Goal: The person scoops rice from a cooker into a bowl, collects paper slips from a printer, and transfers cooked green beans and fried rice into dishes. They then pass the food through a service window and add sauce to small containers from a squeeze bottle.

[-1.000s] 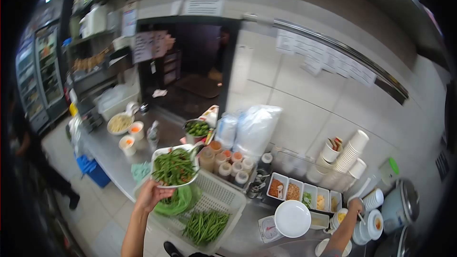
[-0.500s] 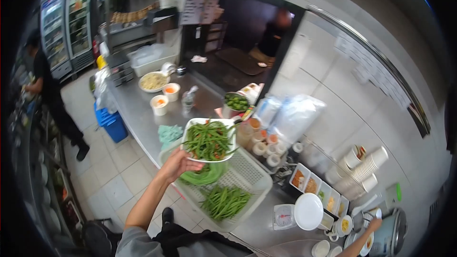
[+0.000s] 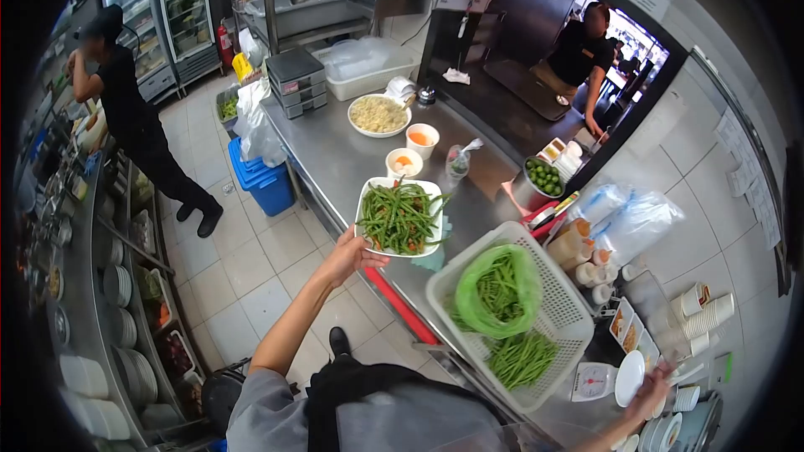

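My left hand grips the near rim of a white square dish heaped with cooked green beans and small orange-red bits. The dish is held up over the counter's edge. At the lower right, my right hand is over the counter beside the round white pan of a kitchen scale; its fingers look loosely apart and slightly blurred, with nothing visible in them. Between the hands stands a pale perforated basket with a green plastic bag of long beans and loose raw beans.
Two paper cups, a white bowl of pale food and a pot of green limes stand on the steel counter. Sauce bottles line the wall side. One person works at left; another is beyond the pass window.
My view has swung rightward and down. The dish is now left of the basket, no longer over it. My right hand has shifted toward the scale. The person at left has raised a hand.
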Motion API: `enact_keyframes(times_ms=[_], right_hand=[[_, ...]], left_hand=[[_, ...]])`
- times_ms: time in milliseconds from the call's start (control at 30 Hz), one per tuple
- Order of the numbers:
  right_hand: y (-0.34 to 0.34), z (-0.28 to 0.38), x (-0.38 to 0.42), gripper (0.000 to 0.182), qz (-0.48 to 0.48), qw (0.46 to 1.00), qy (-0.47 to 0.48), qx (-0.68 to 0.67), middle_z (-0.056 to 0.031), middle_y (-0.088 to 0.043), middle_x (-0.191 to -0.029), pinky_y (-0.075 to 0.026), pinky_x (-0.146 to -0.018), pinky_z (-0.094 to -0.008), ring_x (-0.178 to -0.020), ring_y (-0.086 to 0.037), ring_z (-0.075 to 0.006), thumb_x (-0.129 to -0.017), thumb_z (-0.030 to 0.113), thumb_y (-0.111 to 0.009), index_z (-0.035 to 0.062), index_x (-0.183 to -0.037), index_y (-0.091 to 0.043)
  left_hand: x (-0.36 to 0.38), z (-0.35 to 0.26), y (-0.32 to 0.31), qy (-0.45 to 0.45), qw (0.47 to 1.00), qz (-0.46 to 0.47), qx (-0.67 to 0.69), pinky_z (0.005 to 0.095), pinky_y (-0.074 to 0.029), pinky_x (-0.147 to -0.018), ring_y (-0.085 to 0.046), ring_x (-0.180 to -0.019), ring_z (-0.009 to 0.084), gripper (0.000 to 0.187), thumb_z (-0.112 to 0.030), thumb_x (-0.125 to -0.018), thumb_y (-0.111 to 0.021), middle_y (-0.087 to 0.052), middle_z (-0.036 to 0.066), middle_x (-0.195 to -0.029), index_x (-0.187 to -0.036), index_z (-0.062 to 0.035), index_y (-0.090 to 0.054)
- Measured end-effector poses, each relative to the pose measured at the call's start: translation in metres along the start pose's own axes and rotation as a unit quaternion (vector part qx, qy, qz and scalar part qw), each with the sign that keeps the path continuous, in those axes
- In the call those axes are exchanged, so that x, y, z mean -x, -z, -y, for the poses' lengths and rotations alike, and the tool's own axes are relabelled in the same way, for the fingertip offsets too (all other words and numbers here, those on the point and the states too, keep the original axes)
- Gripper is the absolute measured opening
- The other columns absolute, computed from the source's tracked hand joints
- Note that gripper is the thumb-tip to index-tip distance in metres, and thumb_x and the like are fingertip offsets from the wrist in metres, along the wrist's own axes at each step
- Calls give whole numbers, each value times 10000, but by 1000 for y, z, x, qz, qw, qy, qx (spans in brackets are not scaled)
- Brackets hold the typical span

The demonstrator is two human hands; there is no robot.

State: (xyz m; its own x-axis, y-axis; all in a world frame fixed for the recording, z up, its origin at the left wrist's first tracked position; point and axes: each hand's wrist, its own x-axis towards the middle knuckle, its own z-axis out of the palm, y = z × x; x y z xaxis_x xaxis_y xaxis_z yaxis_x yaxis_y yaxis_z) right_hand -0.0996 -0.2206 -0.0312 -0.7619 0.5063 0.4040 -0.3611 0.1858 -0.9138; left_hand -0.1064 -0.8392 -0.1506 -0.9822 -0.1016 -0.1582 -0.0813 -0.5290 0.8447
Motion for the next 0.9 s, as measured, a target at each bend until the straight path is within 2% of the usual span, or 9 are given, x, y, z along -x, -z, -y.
enact_keyframes(times_ms=[100, 300, 367, 433, 567, 633, 667, 767, 900], right_hand=[[-128, 8, 63, 499, 140, 984, -104, 15, 4, -560, -854, -304, -453, -126, -609, -455, -30, -793, 169, -591, 14, -1249, -465], [-314, -2, 163, 374, 295, 896, -311, -114, -40, -565, -751, -367, -528, -215, -587, -466, -76, -905, 244, -510, -1, -1186, -532], [-353, -9, 173, 360, 402, 873, -269, 64, -54, -570, -789, -377, -545, -239, -608, -475, -89, -911, 261, -503, -11, -1139, -559], [-392, -23, 188, 349, 480, 861, -126, 113, -84, -567, -829, -389, -565, -261, -616, -481, -131, -894, 261, -525, -20, -1095, -570], [-461, -40, 216, 338, 438, 840, 143, 286, -156, -575, -913, -455, -655, -380, -757, -582, -312, -833, 283, -580, 18, -1041, -564], [-488, -39, 222, 396, 454, 809, 50, 369, -201, -558, -1030, -453, -736, -448, -889, -559, -395, -810, 299, -586, 29, -1094, -535], [-502, -57, 223, 418, 462, 783, 13, 417, -210, -523, -1115, -455, -760, -461, -944, -557, -384, -793, 306, -589, 37, -1106, -523], [-519, -77, 226, 247, 450, 781, 75, 427, -152, -526, -962, -487, -662, -460, -840, -591, -339, -768, 220, -593, 35, -927, -554], [-516, -98, 229, 155, 405, 808, 135, 406, -111, -532, -944, -506, -569, -408, -750, -613, -303, -750, 152, -575, 35, -852, -566]], left_hand=[[-13, 2, 59, 31, 999, -20, -17, 348, -558, -720, -642, -824, 276, 551, -24, -813, -358, -548, 206, -1087, -1333, -79, -185], [-52, 33, 151, 92, 996, -7, -8, 346, -555, -735, -642, -838, 272, 631, -14, -830, -352, -543, 195, -1104, -1391, -154, -101], [-60, 38, 160, 109, 994, 0, 5, 356, -546, -764, -634, -869, 277, 654, 1, -836, -349, -517, 200, -1146, -1398, -174, -63], [-66, 47, 163, 112, 993, 11, 35, 363, -539, -784, -627, -892, 281, 660, 12, -843, -347, -499, 205, -1170, -1399, -175, -45], [-75, 52, 151, 128, 991, 25, 43, 361, -544, -775, -616, -929, 295, 603, -29, -888, -403, -476, 205, -1205, -1384, -142, -78], [-83, 52, 145, 112, 992, 46, 29, 384, -547, -755, -601, -956, 316, 576, -100, -902, -469, -462, 205, -1221, -1368, -122, -133], [-90, 53, 143, 109, 992, 63, 8, 393, -549, -745, -598, -961, 319, 570, -120, -899, -495, -459, 204, -1225, -1359, -115, -159], [-97, 60, 147, 123, 991, 53, -19, 366, -549, -677, -624, -864, 294, 533, -120, -894, -501, -524, 202, -1142, -1339, -127, -208], [-106, 61, 163, 179, 982, 57, 16, 351, -552, -628, -640, -742, 287, 478, -123, -914, -422, -570, 195, -982, -1331, -120, -189]])
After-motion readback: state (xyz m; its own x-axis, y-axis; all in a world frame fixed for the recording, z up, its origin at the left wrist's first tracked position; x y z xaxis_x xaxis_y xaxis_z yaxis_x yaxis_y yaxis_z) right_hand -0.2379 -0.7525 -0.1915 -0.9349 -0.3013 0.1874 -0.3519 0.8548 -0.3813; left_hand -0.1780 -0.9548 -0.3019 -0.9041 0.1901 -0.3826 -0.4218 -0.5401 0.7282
